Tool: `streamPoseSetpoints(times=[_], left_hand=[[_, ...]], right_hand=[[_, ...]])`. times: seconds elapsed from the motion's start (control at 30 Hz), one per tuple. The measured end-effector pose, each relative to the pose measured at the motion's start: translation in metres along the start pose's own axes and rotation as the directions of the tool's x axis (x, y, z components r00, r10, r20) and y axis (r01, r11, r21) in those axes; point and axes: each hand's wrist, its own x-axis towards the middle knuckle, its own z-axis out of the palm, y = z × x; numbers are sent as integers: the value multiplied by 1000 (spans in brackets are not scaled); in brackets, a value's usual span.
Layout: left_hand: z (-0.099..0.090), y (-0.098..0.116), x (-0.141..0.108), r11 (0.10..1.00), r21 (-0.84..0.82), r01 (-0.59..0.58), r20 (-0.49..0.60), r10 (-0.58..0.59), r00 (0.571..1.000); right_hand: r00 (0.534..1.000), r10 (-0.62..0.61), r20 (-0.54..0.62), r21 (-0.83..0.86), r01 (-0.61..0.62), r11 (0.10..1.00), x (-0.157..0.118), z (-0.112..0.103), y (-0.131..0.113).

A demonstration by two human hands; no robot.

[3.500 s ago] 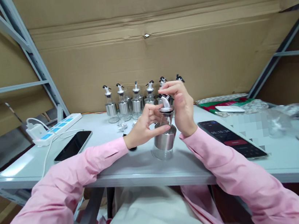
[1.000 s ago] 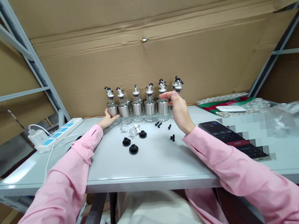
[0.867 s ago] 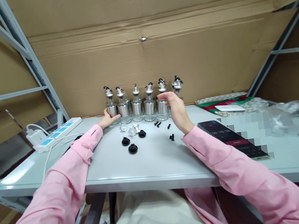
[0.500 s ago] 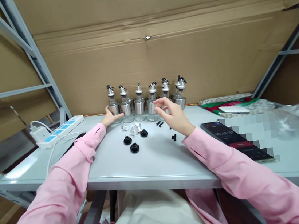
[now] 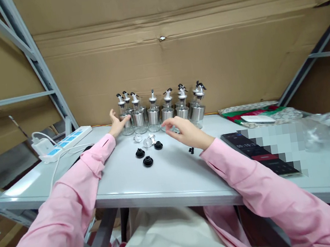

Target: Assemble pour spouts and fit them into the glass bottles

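Observation:
Several glass oil bottles with steel sleeves and pour spouts stand upright in rows at the back of the table. My left hand is open, thumb and fingers spread beside the leftmost front oil bottle. My right hand hovers above the table in front of the middle bottles, fingers slightly curled and apart, holding nothing visible. Between the hands lie clear plastic pieces and several black stoppers. A few small black parts sit below my right wrist.
A white power strip with a plugged-in charger and cable lies at left. To the right are a phone with a timer, a white flat object on patterned cloth, and a clear plastic bag. Cardboard stands behind.
My left hand has loosened from the leftmost front bottle, its fingers lifting off to the left. My right hand has moved left and lower, now covering the small black pieces there.

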Motion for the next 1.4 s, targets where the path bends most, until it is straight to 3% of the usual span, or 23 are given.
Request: streamPoseSetpoints(times=[0.07,0.13,0.17,0.2,0.27,0.3,0.33,0.37,0.4,0.5,0.57,0.7,0.8,0.93,1.03,1.2,1.23,1.3,1.4], left_hand=[[-3,15,-2,981,88,-173,-143,185,972],[-5,32,-13,925,187,-330,-160,360,919],[-5,41,-21,885,231,-405,-116,439,891],[-4,49,-32,825,274,-495,-29,521,853],[1,63,-56,643,327,-692,308,620,722],[4,67,-67,560,315,-766,467,612,639],[7,71,-77,514,304,-802,567,579,586],[11,74,-85,507,296,-810,628,535,565],[14,75,-91,531,312,-788,647,488,586],[18,75,-96,653,404,-640,617,322,718],[16,75,-94,688,452,-568,617,219,756],[13,75,-90,696,468,-544,684,105,722],[14,74,-91,673,455,-583,698,137,702],[17,73,-94,648,333,-685,667,351,657],[17,75,-98,603,230,-764,561,559,610],[16,78,-105,476,140,-868,348,798,493],[17,78,-106,476,115,-872,309,817,487],[19,77,-108,524,54,-850,253,816,519],[22,75,-110,587,-23,-809,257,786,563]], right_hand=[[989,-34,146,-26,38,999,-2,5,2],[965,-54,255,-36,66,997,-4,11,4],[956,-60,288,-36,74,997,-5,15,6],[948,-65,312,-35,79,996,-6,18,7],[937,-67,344,-38,85,996,-7,24,10],[933,-65,354,-43,86,995,-7,26,11],[931,-63,360,-49,87,995,-7,27,11],[929,-62,364,-54,87,995,-7,28,11],[928,-59,367,-59,86,995,-7,28,11],[927,-33,374,-76,66,995,-7,26,8],[929,-29,370,-77,62,995,-7,25,6],[960,-67,273,-61,87,994,-5,22,1],[988,-47,146,-88,60,994,-2,18,-2],[999,31,25,-127,-28,991,0,11,-6],[996,91,-19,-105,-93,990,1,8,-6],[991,136,4,142,-135,981,1,8,-7],[991,135,18,226,-135,965,1,8,-8],[993,110,45,389,-119,914,1,8,-11],[995,76,60,523,-96,847,1,9,-15]])
